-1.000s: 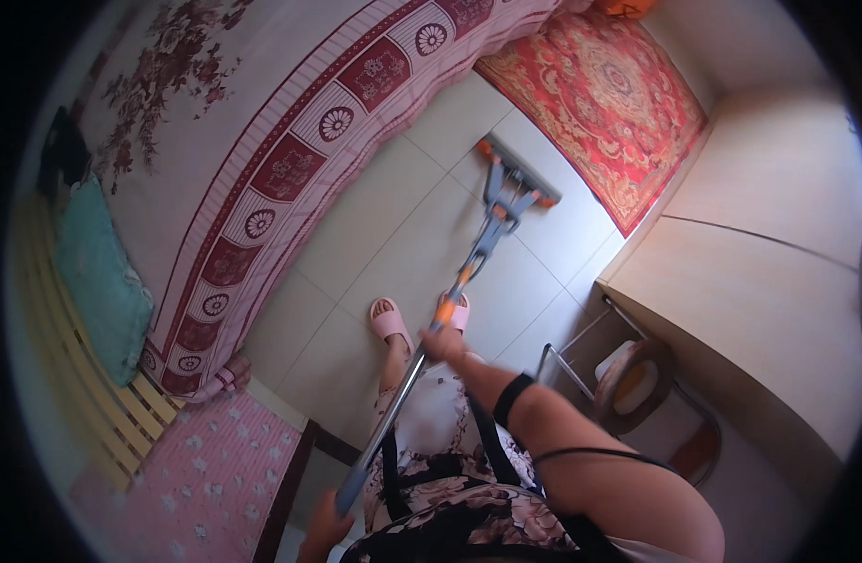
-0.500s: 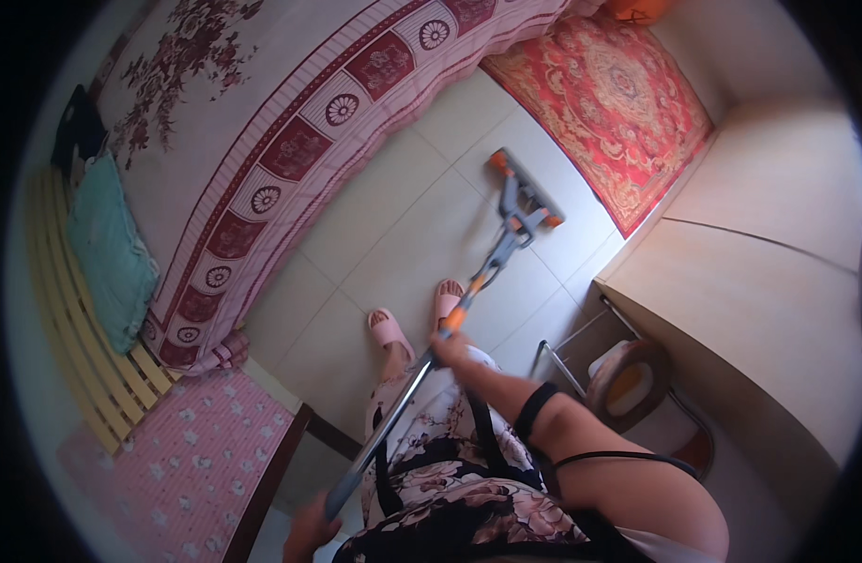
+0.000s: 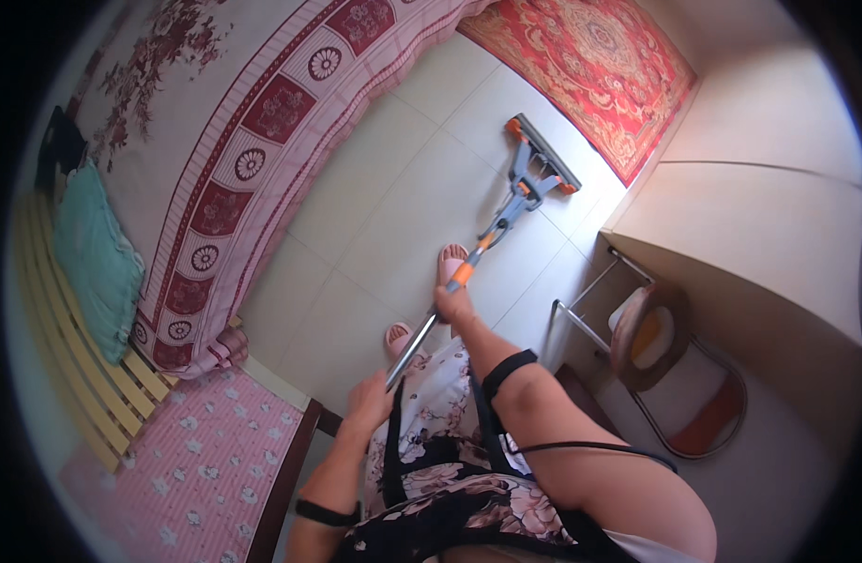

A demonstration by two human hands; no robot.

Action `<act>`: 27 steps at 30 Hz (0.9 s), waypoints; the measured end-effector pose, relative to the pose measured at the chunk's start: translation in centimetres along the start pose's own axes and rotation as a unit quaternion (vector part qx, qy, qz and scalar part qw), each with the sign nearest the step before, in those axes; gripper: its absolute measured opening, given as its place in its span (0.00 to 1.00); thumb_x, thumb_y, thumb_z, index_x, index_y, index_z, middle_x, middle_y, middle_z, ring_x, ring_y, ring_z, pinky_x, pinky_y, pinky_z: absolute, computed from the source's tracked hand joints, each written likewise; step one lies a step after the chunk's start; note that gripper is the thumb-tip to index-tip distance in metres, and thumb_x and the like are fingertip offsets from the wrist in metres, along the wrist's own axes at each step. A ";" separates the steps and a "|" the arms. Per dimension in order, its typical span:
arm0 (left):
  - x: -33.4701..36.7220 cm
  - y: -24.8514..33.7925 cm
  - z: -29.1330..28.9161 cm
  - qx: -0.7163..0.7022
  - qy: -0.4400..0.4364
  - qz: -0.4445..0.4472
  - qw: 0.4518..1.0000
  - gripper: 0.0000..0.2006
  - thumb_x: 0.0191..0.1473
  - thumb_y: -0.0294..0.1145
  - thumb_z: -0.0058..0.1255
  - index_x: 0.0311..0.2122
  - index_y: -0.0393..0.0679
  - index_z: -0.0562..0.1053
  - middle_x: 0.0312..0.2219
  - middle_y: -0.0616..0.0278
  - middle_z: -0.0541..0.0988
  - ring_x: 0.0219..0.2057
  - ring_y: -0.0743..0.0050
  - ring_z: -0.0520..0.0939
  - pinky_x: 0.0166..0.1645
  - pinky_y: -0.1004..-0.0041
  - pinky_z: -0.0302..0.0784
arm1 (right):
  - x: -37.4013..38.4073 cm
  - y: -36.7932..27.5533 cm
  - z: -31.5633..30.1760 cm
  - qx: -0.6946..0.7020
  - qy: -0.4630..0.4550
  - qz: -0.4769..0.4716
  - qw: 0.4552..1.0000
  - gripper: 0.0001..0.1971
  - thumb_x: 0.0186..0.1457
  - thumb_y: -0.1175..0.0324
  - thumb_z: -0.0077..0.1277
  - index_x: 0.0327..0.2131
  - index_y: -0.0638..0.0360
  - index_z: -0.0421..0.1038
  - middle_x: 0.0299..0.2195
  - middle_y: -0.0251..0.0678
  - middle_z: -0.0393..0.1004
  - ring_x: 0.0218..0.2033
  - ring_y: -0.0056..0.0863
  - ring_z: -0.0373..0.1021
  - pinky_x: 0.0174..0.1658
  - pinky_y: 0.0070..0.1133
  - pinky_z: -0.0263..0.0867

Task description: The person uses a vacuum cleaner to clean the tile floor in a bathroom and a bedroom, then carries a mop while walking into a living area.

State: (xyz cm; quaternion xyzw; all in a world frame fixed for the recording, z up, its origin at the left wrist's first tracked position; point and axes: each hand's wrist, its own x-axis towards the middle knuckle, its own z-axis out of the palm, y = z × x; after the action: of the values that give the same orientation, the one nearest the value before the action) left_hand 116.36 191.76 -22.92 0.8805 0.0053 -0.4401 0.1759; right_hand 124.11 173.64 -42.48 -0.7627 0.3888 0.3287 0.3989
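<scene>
A sponge mop (image 3: 515, 208) with a grey and orange head and a silver pole slants across the tiled floor (image 3: 374, 202). My right hand (image 3: 452, 305) is wrapped round the pole just below its orange collar. Lower down, near its end, my left hand (image 3: 370, 402) grips the same pole. The mop's wide head (image 3: 546, 155) rests on the tiles close to the edge of a red patterned rug (image 3: 600, 70). The sponge itself is hardly visible from above.
On the left stands a bed with a maroon-patterned cover (image 3: 262, 122), beside a slatted yellow bench (image 3: 51, 310) holding a teal pillow (image 3: 98, 258). A pale cabinet (image 3: 759, 211) and a metal-framed chair with a ring-shaped seat (image 3: 651, 338) stand right. Pink slippers (image 3: 451, 263) are on my feet.
The mop head has shifted a little farther forward toward the rug. My left hand has come up and forward with the pole, and my feet have stepped.
</scene>
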 end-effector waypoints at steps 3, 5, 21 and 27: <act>-7.3 -6.1 2.1 0.019 -0.001 -0.032 0.999 0.11 0.40 0.29 0.47 0.31 0.40 0.61 0.19 0.45 0.73 0.24 0.42 0.74 0.31 0.52 0.68 | -7.8 3.6 5.6 0.101 -0.124 0.008 0.987 0.17 0.40 0.58 0.48 0.24 0.66 0.67 0.21 0.45 0.71 0.27 0.41 0.70 0.30 0.28 0.66; -12.5 -9.8 2.4 0.042 -0.035 -0.069 0.996 0.12 0.39 0.29 0.49 0.31 0.41 0.61 0.18 0.45 0.72 0.23 0.43 0.74 0.30 0.53 0.68 | -13.5 4.6 9.8 0.103 -0.096 0.010 0.990 0.17 0.39 0.59 0.47 0.23 0.67 0.66 0.20 0.46 0.70 0.25 0.40 0.70 0.29 0.29 0.64; 1.0 3.0 5.5 -0.068 -0.054 0.027 0.996 0.11 0.44 0.27 0.41 0.34 0.36 0.61 0.23 0.40 0.73 0.28 0.40 0.74 0.34 0.53 0.68 | 2.7 6.9 -4.7 0.032 0.108 0.067 0.991 0.15 0.38 0.65 0.52 0.26 0.69 0.67 0.23 0.43 0.71 0.24 0.30 0.70 0.27 0.26 0.66; 4.3 4.7 4.6 -0.032 -0.008 0.091 0.995 0.07 0.45 0.24 0.35 0.33 0.36 0.62 0.21 0.42 0.73 0.27 0.43 0.75 0.32 0.54 0.68 | 9.1 5.7 -8.9 0.081 -0.002 0.093 0.992 0.27 0.38 0.69 0.52 0.38 0.73 0.50 0.26 0.47 0.69 0.26 0.39 0.71 0.26 0.27 0.70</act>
State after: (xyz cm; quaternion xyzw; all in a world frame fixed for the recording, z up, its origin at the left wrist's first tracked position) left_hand 116.19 185.28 -27.32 0.8677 -0.0616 -0.4290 0.2435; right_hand 125.37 160.78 -47.71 -0.6876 0.4829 0.3336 0.4275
